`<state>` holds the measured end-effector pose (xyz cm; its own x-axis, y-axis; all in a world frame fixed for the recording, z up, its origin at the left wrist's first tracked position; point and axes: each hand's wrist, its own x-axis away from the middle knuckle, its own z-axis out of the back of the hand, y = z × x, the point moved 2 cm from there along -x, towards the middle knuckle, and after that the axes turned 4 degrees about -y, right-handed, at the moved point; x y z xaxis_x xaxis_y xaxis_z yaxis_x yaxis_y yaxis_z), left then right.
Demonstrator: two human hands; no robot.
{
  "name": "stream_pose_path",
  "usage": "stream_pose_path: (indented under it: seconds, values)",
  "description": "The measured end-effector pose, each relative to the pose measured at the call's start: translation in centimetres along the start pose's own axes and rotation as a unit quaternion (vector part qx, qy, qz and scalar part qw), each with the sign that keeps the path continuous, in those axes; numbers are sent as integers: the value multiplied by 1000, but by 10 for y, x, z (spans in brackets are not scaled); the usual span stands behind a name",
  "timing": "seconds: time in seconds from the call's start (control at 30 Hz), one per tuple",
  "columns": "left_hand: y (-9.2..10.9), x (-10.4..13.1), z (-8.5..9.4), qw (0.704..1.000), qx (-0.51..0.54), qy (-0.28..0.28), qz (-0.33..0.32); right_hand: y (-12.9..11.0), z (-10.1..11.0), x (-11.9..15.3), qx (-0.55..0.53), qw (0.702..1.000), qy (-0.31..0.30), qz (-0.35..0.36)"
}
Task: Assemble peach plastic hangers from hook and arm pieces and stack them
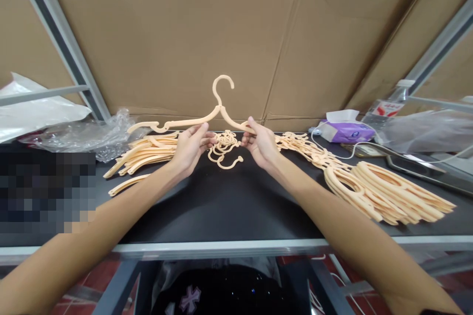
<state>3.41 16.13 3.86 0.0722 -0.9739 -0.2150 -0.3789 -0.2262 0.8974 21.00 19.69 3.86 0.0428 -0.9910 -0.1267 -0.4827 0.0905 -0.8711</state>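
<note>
A peach-coloured plastic clothes hanger (pixel 188 122) is held up over the table, its hook pointing upward and its two arms spread to the sides. My left hand (pixel 192 146) is at the hanger's left arm, thumb against it and fingers curled. Around the right arm, my right hand (pixel 261 143) pinches with thumb and fingers; that arm's outer end is hidden behind the hand. Below and between my hands lies a pile of loose hanger hooks (pixel 224 145). Loose hanger arms (pixel 153 152) are stacked beside my left hand, partly covered by my forearm.
Folded hangers (pixel 391 192) lie in a row at right, with more hanger parts (pixel 306 150) behind. A purple tissue pack (pixel 347 131), bottle (pixel 388 106), white cable and phone-like device (pixel 424 170) are farther right. Clear plastic wrap (pixel 92 133) lies left. Cardboard (pixel 185 34) stands behind.
</note>
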Motion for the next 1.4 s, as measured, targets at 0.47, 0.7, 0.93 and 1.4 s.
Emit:
stream_pose_path:
  seconds: [0.47, 0.7, 0.93, 1.4]
  values:
    - [20, -20, 27, 989, -51, 113, -78, -12, 21, -14, 14, 997, 76, 10]
    - [16, -22, 33, 957, -231, 49, -167, -12, 20, -14, 52, 997, 64, 11]
    - [18, -6, 20, 880, -435, -32, -186, -11, 18, -13, 66, 996, 49, 18]
    - [38, 61, 36, 697, -619, -242, -268, -23, 41, 57, 333, 941, -60, 23]
